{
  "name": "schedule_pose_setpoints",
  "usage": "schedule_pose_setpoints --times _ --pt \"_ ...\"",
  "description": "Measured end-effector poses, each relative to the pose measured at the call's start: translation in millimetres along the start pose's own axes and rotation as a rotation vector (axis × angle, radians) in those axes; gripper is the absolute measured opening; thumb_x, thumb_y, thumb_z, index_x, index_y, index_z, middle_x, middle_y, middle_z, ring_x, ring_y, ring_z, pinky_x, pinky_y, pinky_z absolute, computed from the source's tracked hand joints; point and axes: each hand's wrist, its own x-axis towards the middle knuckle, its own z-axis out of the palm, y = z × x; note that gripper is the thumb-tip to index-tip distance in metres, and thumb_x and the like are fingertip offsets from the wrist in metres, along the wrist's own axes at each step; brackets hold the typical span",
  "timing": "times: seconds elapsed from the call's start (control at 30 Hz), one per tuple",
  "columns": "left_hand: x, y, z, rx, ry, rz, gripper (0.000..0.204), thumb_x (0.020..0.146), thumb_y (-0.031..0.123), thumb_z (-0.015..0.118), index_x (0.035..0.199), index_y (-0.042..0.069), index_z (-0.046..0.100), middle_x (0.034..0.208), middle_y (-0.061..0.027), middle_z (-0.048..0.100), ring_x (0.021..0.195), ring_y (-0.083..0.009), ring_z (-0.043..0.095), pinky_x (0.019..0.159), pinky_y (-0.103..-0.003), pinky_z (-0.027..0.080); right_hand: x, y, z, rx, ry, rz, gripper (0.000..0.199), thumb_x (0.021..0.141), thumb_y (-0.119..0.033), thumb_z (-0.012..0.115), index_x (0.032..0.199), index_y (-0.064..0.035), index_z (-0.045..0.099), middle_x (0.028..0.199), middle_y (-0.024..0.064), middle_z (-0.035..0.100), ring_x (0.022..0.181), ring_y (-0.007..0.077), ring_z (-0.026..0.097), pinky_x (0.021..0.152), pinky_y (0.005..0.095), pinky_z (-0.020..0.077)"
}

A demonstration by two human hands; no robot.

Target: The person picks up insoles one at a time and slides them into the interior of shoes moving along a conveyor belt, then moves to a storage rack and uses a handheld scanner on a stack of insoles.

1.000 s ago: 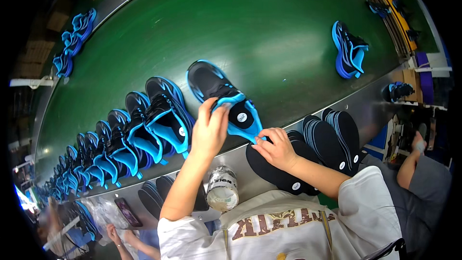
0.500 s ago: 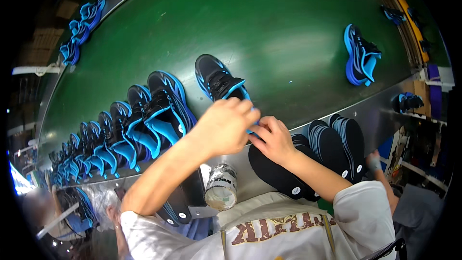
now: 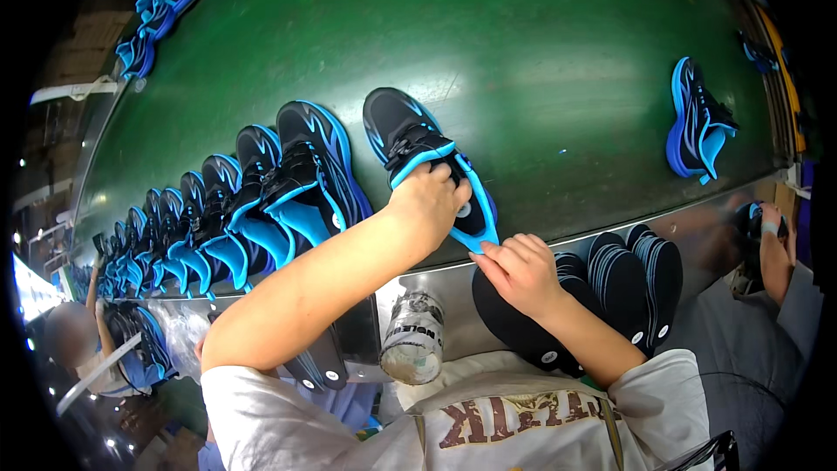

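Observation:
A black and blue sneaker [image 3: 399,122] lies on the green work surface in front of me, toe pointing away. My left hand [image 3: 427,207] reaches into its opening with bent fingers; the fingertips are hidden inside, so what they grip does not show. Beside those fingers, a round white sticker shows within the shoe. My right hand [image 3: 520,272] pinches the blue heel tab [image 3: 479,242] between thumb and fingers, stretching the collar back toward me.
To the left stands a slanting row of matching sneakers [image 3: 305,153]. Another sneaker [image 3: 697,126] lies at the right. Stacks of black insoles [image 3: 610,275] rest by my right forearm, and a smeared can [image 3: 414,340] stands near my body. Other people work on both sides.
My right hand has drawn back from beside the left and now holds the heel tab. My left hand has gone into the shoe, and its collar is spread wider. The view has shifted slightly.

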Motion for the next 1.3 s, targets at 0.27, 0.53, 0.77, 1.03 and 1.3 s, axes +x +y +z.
schedule_pose_setpoints --times 0.27,0.53,0.77,1.03,1.3 --pt "-4.8 19.3 23.6 0.248 0.137 0.035 0.045 0.083 0.022 0.044 0.128 0.017 0.042 0.109 0.0015 0.053 0.107 -0.0141 0.042 0.087 -0.03 0.029 -13.7 2.1 0.1 -0.007 -0.087 0.004 0.015 0.069 -0.01 0.068 0.081 -0.0037 0.06 0.06 0.0015 0.05 0.056 0.0177 0.048 0.052 0.0294 0.036" --pt "-58.8 34.6 48.8 0.179 0.491 0.125 0.028 0.066 0.018 0.052 0.087 0.005 0.065 0.106 -0.0035 0.052 0.101 -0.0154 0.045 0.087 -0.025 0.037 -48.4 -5.1 -1.6 -0.074 -0.092 -0.044 0.019 0.066 -0.01 0.07 0.082 -0.0063 0.06 0.056 -0.0017 0.046 0.053 0.0148 0.043 0.053 0.0283 0.0304" --pt "-27.6 45.1 13.1 -0.046 0.304 0.014 0.026 0.069 0.017 0.051 0.089 0.002 0.06 0.1 -0.0117 0.056 0.099 -0.0237 0.049 0.088 -0.031 0.037 -43.0 4.3 -2.5 -0.05 -0.078 -0.057 0.016 0.068 -0.009 0.068 0.081 -0.0047 0.06 0.056 0.0005 0.048 0.053 0.016 0.046 0.053 0.0293 0.0319" --pt "34.1 22.1 -1.4 -0.291 -0.288 0.009 0.033 0.077 0.024 0.048 0.108 0.017 0.06 0.119 -0.006 0.052 0.113 -0.0308 0.044 0.089 -0.043 0.038 -27.8 10.7 -38.3 0.015 -0.105 0.125 0.04 0.077 -0.015 0.062 0.115 -0.0064 0.051 0.075 0.0083 0.055 0.072 0.0242 0.053 0.069 0.0351 0.0395" --pt "64.5 25.4 21.2 -0.288 -0.537 -0.093 0.049 0.087 0.026 0.029 0.131 0.003 0.033 0.139 -0.0173 0.026 0.125 -0.0351 0.03 0.1 -0.041 0.025 -33.4 194.3 -175.8 -0.662 0.523 0.877 0.072 0.075 -0.044 0.058 0.135 -0.0187 0.028 0.132 0.0279 0.022 0.119 0.0422 0.029 0.098 0.0542 0.0189"
